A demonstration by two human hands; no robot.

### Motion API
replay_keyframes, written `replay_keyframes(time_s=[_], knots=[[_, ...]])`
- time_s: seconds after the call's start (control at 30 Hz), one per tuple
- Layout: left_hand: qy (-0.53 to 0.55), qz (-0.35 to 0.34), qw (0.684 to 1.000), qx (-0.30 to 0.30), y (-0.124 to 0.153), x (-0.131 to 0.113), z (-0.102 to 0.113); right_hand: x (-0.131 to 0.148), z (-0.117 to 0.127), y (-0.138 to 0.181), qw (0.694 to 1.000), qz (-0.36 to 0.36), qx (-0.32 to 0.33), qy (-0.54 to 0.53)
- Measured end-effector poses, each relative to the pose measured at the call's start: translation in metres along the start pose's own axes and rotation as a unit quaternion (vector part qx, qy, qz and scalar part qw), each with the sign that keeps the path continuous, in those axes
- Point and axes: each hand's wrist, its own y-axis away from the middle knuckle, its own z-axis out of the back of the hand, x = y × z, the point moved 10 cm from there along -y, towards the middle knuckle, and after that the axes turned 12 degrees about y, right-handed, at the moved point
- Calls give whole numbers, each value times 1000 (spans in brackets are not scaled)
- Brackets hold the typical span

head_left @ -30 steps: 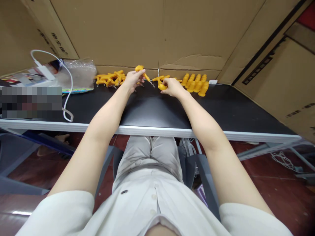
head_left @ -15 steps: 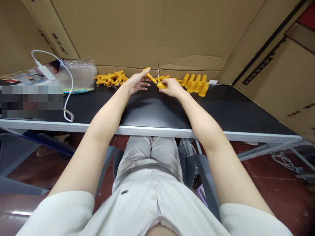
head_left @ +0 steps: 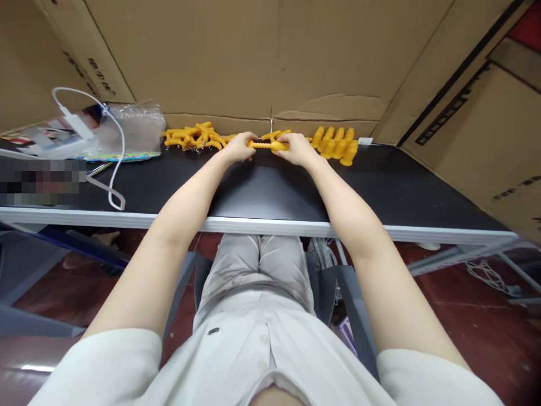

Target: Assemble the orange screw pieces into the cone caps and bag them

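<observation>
Both hands meet at the far middle of the black table [head_left: 262, 192]. My left hand [head_left: 239, 149] is closed on the left end of a yellow ribbed plastic rod [head_left: 261, 145]. My right hand [head_left: 297, 150] is closed on a yellow plastic sleeve [head_left: 279, 146] at the rod's right end. The two pieces lie in one line between the hands, just above the tabletop. A heap of loose yellow rods with small springs [head_left: 192, 136] lies left of my left hand. A row of several yellow sleeves [head_left: 338, 144] lies right of my right hand.
Cardboard walls [head_left: 262, 56] close in the back and right of the table. At the far left are a clear plastic bag [head_left: 135, 127], a white charger with its cable [head_left: 110, 169] and some papers. The table's metal front edge [head_left: 296, 227] runs above my lap.
My left hand brought the rod from the left heap to the sleeve in my right hand. Its fingers went from spread to closed on the rod, which now lies level between both hands.
</observation>
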Motion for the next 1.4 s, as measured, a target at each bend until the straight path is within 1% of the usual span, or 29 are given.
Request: replay_keyframes(time_s=[0.07, 0.13, 0.23, 0.33, 0.43, 0.53, 0.6, 0.7, 0.83, 0.93, 1.1, 1.2, 1.3, 1.4], knots=[[-103, -33, 994, -8, 3, -6, 3, -3, -3, -2, 1000, 8, -5, -5], [-155, -53, 986, -20, 3, -9, 7, -4, -5, -4, 1000, 13, -6, -11], [-151, -61, 986, -35, -1, -6, 11, -4, -5, -4, 999, 24, -7, -23], [-130, -75, 988, -33, -3, -6, 10, -1, -4, -4, 999, 44, -6, -30], [-139, -80, 986, -41, -1, -8, 12, 1, -5, -5, 997, 60, -6, -45], [-152, -81, 984, -51, 1, -10, 14, 0, -5, -7, 995, 60, -13, -80], [-159, -80, 982, -56, 2, -10, 15, -5, -5, -9, 992, 46, -21, -114], [-161, -74, 982, -69, 0, -7, 18, -20, -6, -10, 982, -2, -25, -186], [-146, -64, 985, -70, 0, -3, 21, -39, -6, -8, 950, -67, -15, -303], [-138, -67, 986, -66, 1, -3, 22, -43, -3, -1, 926, -102, -2, -364], [-122, -100, 984, -77, -1, -5, 22, -37, -11, 9, 898, -146, 71, -410], [-113, -116, 984, -79, -4, -4, 20, -38, -17, 9, 893, -179, 90, -404], [-106, -117, 984, -80, -7, -2, 19, -37, -22, 12, 888, -201, 109, -399], [-103, -115, 985, -79, -7, -2, 19, -30, -21, 19, 871, -201, 138, -427]])
